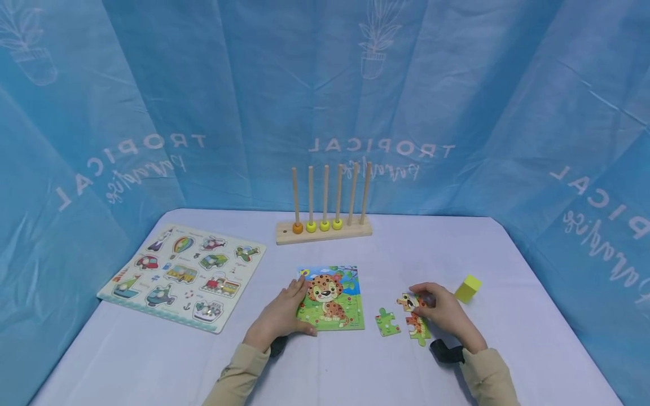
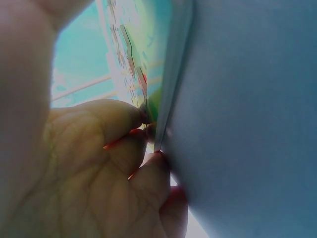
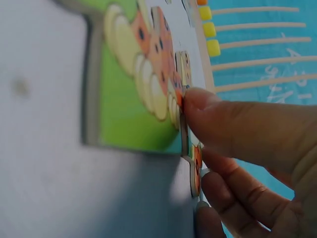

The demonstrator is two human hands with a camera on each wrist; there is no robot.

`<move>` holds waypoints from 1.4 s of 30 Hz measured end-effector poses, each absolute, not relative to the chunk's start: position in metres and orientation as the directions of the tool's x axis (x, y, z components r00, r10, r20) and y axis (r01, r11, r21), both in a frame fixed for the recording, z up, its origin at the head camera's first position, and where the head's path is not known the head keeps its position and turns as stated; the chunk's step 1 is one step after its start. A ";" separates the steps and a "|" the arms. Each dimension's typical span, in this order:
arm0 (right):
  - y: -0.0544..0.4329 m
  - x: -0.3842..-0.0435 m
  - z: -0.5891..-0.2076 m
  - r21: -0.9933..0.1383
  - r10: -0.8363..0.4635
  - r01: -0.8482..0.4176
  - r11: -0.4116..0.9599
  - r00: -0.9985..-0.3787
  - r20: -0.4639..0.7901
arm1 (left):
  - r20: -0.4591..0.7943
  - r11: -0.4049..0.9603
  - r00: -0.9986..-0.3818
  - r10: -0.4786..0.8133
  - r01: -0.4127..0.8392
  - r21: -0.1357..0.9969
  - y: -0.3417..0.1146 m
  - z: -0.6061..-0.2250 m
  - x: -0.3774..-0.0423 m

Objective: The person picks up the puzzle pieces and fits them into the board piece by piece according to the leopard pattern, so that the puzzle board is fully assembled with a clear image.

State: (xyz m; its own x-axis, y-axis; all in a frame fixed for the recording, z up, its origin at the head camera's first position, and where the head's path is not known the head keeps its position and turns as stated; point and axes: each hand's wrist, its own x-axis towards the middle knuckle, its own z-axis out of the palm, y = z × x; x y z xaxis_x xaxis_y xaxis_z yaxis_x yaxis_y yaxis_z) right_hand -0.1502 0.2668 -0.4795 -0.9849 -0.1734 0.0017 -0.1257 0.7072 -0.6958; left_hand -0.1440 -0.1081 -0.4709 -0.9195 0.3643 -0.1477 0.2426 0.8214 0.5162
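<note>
A square leopard picture puzzle board (image 1: 332,316) lies flat on the table in the head view. My left hand (image 1: 281,316) rests along its left side, fingertips at the left edge and thumb by the near corner. In the left wrist view, the fingers (image 2: 126,119) touch the edge of the board (image 2: 153,49). To the right, my right hand (image 1: 442,310) pinches a spotted jigsaw piece (image 1: 408,303), its far part hidden by the fingers. Just nearer lies another leopard piece (image 1: 418,330); a green piece (image 1: 387,323) is left of it.
A yellow block (image 1: 468,288) stands right of my right hand. At the back is a wooden peg stand (image 1: 355,228) with orange and yellow beads. A vehicle peg puzzle board (image 1: 195,293) lies at the left. Blue curtain (image 1: 284,101) surrounds the white table (image 1: 355,372).
</note>
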 end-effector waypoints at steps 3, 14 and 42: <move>0.266 -0.149 -0.479 -0.693 -0.180 -0.132 0.709 -0.984 0.004 | -0.143 0.819 -0.921 0.363 0.241 0.521 -0.108 -0.472 -0.143; 0.265 -0.151 -0.481 -0.699 -0.168 -0.114 0.706 -0.986 -0.009 | -0.133 0.817 -0.921 0.367 0.250 0.520 -0.108 -0.474 -0.144; 0.180 -0.198 -0.467 -0.863 -0.107 -0.032 0.504 -0.994 -0.025 | -0.129 0.812 -0.922 0.365 0.248 0.528 -0.107 -0.469 -0.141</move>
State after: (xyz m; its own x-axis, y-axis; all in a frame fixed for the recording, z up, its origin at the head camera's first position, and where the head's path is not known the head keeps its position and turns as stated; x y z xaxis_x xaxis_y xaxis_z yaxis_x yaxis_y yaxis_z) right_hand -0.1981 0.1804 -0.4671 -0.9940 -0.1068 -0.0254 -0.0321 0.5044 -0.8629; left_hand -0.1413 -0.1072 -0.4688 -0.9221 0.3650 -0.1286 0.2478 0.8121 0.5283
